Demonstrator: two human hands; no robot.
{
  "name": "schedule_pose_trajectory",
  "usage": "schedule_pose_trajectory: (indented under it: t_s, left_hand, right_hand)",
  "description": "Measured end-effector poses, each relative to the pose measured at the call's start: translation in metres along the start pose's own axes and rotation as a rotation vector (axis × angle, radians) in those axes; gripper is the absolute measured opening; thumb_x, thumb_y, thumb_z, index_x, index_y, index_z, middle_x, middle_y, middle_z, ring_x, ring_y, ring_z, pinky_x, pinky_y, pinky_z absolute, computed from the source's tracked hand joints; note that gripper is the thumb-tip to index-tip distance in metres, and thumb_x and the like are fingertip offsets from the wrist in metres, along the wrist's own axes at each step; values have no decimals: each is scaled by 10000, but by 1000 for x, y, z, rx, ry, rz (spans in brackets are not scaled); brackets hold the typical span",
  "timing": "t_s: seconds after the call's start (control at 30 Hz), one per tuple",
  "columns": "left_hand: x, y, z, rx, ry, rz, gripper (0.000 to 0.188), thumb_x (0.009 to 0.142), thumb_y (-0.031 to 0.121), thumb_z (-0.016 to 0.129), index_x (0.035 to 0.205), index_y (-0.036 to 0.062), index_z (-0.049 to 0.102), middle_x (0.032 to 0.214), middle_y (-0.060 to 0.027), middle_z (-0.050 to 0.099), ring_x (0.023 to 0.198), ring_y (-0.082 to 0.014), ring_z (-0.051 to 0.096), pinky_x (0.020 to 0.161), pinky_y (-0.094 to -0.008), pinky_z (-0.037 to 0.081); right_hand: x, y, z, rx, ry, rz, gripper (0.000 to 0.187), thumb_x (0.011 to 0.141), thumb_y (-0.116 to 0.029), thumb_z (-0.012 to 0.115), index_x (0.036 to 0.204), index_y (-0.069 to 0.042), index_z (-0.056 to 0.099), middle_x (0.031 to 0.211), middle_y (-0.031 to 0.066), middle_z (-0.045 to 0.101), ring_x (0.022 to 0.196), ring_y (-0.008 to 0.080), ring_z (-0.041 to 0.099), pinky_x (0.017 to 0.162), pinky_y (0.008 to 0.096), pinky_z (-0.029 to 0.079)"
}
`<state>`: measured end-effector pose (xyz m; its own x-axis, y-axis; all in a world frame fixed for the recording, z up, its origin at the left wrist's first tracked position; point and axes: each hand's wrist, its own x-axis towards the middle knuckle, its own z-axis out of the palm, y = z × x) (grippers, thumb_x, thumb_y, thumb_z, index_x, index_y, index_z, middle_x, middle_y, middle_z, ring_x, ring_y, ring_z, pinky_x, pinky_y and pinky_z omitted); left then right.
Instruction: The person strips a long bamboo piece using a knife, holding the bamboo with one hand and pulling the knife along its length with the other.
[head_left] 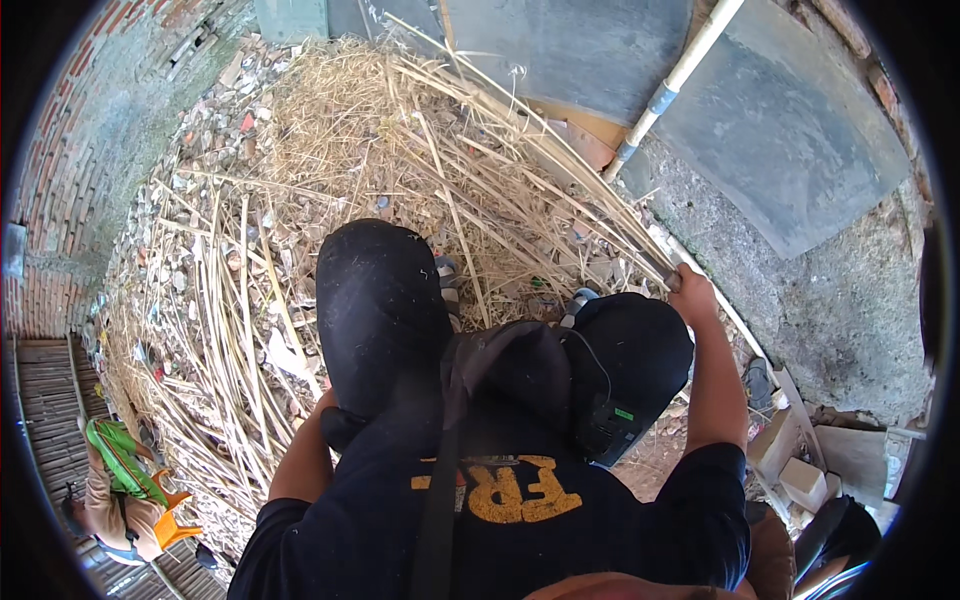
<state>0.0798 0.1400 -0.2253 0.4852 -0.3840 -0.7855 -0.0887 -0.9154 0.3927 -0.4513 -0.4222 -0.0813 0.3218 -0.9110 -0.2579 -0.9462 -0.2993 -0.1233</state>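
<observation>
Beside the knee, the right hand (690, 285) clenched a bundle of dry stalks (560, 160); the left hand's grip was hidden behind the thigh.

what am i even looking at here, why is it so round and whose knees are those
This is one picture from a fisheye camera worn on a person's head, looking down, so everything bends toward the rim. The dark shapes are the person's own bent knees; they seem to be squatting. Their right hand is closed on a bundle of long dry reeds that runs up over the straw pile. The left hand is hidden behind the left knee. Rubble and bricks lie around, a white pipe runs above, and another person crouches at lower left.
</observation>
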Motion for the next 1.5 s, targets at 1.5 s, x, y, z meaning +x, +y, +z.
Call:
schedule_pose_trajectory:
  t_s: [1.5]
  left_hand:
    - [-150,468,-119,747,953,1393,534,847,250,722,1319,83,535,1251,-176,585,1188,-365,546,1048,-496,390]
  right_hand:
    - [-101,-88,-208,-318,840,-569,300,631,20,633,905,-91,584,787,63,640,688,271,635,655,409,475]
